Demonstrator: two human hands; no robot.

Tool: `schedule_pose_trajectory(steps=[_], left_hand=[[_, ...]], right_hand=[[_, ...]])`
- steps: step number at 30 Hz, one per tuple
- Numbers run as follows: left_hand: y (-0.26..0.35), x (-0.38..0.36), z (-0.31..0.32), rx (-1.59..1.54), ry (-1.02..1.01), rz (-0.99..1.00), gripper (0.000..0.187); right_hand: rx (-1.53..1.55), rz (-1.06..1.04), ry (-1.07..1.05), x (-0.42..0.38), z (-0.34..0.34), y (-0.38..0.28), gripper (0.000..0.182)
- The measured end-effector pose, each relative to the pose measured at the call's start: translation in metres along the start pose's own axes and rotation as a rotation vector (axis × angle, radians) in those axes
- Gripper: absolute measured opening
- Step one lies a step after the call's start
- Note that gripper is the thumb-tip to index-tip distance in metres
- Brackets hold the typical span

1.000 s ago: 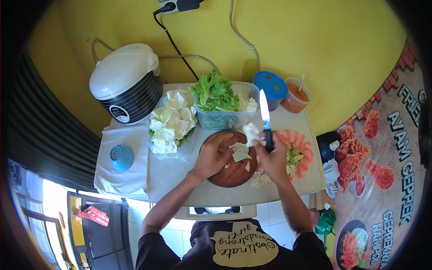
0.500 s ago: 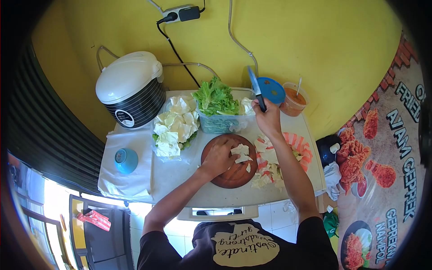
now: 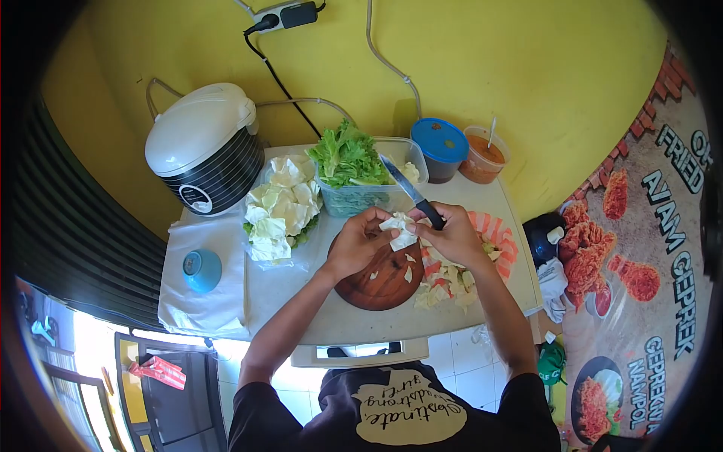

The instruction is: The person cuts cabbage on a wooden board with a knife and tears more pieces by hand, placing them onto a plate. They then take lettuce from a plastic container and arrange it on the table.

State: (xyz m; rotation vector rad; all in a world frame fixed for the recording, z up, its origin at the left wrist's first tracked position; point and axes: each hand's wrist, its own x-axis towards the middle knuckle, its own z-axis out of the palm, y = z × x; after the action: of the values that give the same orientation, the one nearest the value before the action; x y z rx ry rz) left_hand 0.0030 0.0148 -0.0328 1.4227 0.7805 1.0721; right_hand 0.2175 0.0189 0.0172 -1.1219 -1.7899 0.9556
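Note:
A torn piece of pale cabbage leaf [image 3: 400, 230] is pinched in my left hand [image 3: 357, 242], raised over the round wooden cutting board [image 3: 374, 290]. My right hand [image 3: 455, 235] grips the black handle of a knife [image 3: 410, 188], its blade slanting up and to the left. The fingers of that hand also meet the cabbage piece. Small cabbage scraps [image 3: 408, 273] lie on the board. Right of the board, more cabbage bits [image 3: 444, 286] rest beside a red-and-white striped wrapper [image 3: 503, 239], partly hidden by my right forearm.
Cabbage leaves [image 3: 282, 207] are piled left of a clear plastic tub [image 3: 354, 202] with green lettuce [image 3: 346, 157]. Behind stand a blue-lidded container [image 3: 440, 142] and a tub of orange sauce [image 3: 482, 157] with a spoon. A rice cooker [image 3: 203, 147] and blue bowl [image 3: 202, 271] are at left.
My left hand has lifted a cabbage piece off the board. My right hand has come down and left with the knife, meeting my left hand above the board.

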Motion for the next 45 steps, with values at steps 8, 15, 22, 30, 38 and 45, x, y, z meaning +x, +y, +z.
schedule_pose_trajectory(steps=[8,15,22,30,38,45], left_hand=[[0.001,-0.009,0.0,0.223,0.111,0.075,0.039],[0.019,-0.028,-0.011,0.37,0.048,-0.025,0.036],[0.005,-0.043,-0.02,0.423,-0.006,-0.001,0.038],[0.013,-0.047,-0.021,0.547,-0.069,-0.028,0.035],[0.016,-0.032,-0.002,0.663,-0.156,-0.008,0.034],[0.01,-0.02,0.016,0.583,-0.198,0.086,0.043]], right_hand=[[0.313,0.07,0.226,0.033,-0.012,0.006,0.02],[0.309,0.19,0.502,0.088,-0.004,0.01,0.012],[-0.455,-0.118,0.339,0.101,0.005,0.03,0.03],[-0.18,-0.041,0.37,0.02,-0.031,0.037,0.03],[-0.539,0.27,0.028,-0.067,-0.057,0.031,0.034],[-0.373,0.334,0.049,-0.069,-0.068,0.024,0.035]])
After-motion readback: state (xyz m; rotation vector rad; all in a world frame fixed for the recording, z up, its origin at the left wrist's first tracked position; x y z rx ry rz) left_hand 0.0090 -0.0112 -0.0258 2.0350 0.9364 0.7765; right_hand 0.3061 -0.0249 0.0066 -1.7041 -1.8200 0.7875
